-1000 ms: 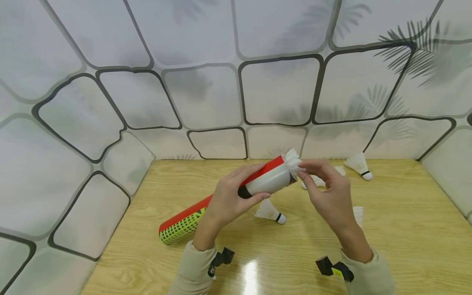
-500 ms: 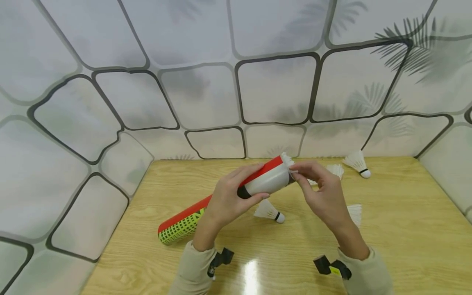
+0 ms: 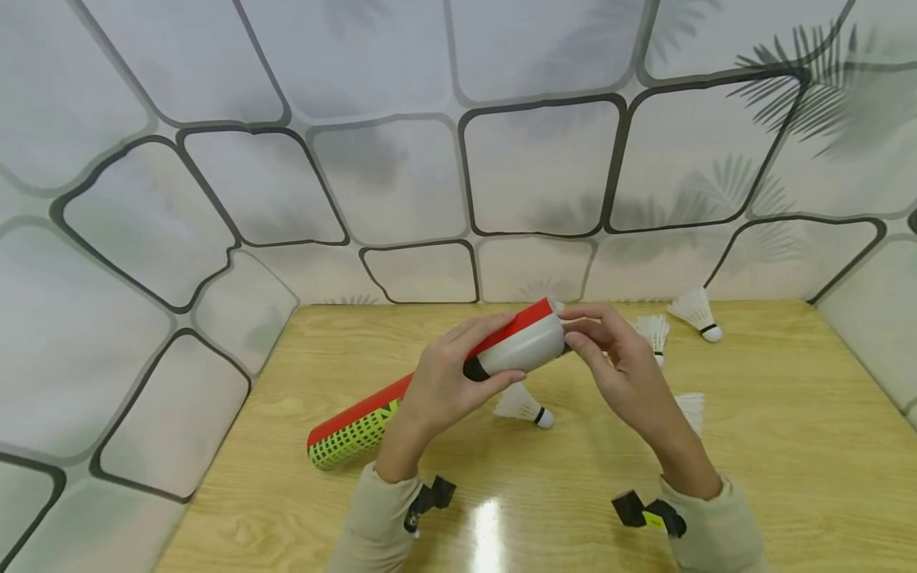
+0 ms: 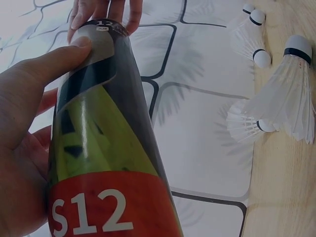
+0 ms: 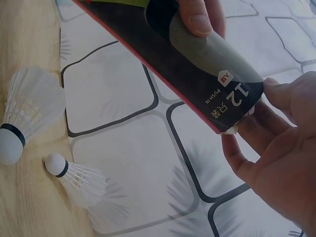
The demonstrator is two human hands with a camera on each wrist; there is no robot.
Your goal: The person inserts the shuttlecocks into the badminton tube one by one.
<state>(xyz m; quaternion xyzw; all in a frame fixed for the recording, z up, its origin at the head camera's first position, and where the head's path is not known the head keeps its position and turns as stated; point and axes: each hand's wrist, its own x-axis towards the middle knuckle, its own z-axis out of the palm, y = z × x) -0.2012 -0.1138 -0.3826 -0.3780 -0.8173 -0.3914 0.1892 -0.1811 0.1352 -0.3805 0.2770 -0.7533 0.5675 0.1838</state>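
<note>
Glossy wooden table [image 3: 788,461], patterned wall panels [image 3: 537,167], left hand [image 3: 444,382] grip wrapped round shuttlecock tube [image 3: 430,378], right hand [image 3: 623,374] fingers pressing its open end

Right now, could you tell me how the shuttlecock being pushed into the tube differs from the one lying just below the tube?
The shuttlecock in the tube is almost wholly hidden in the tube, only its white feather tips showing; the shuttlecock below the tube lies in full view on the table. The first is touched by the right hand; the second lies untouched. Both have white feathers.
</note>
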